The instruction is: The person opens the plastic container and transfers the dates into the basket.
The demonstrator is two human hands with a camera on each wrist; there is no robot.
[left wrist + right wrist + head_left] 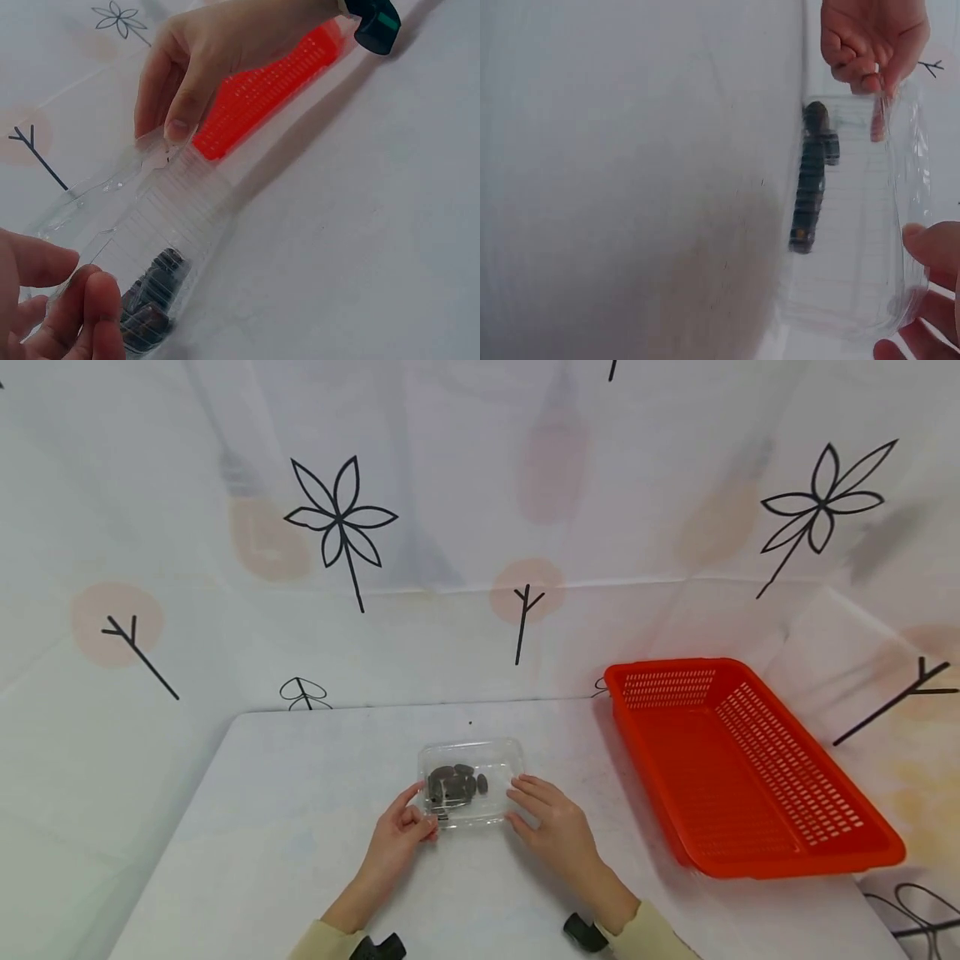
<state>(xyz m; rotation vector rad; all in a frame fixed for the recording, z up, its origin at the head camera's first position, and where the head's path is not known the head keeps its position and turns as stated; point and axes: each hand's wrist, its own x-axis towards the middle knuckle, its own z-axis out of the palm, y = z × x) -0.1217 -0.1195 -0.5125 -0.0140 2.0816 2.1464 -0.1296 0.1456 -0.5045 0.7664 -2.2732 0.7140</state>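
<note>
A clear plastic box with ribbed walls sits between my two hands over the middle of the white table. Several dark brown oval pieces lie bunched toward its left side, seen through the plastic. My left hand pinches the box's rim at the left near corner, thumb against fingertips. On the opposite side, my right hand holds the rim. The right wrist view shows its thumb on top of the edge and the other fingers below. In the left wrist view the dark pieces rest low against the ribbed side.
A red plastic basket with slotted walls stands at the right of the table. Behind the table hangs a white cloth printed with black leaf and twig drawings. A dark wrist camera is worn on the right wrist.
</note>
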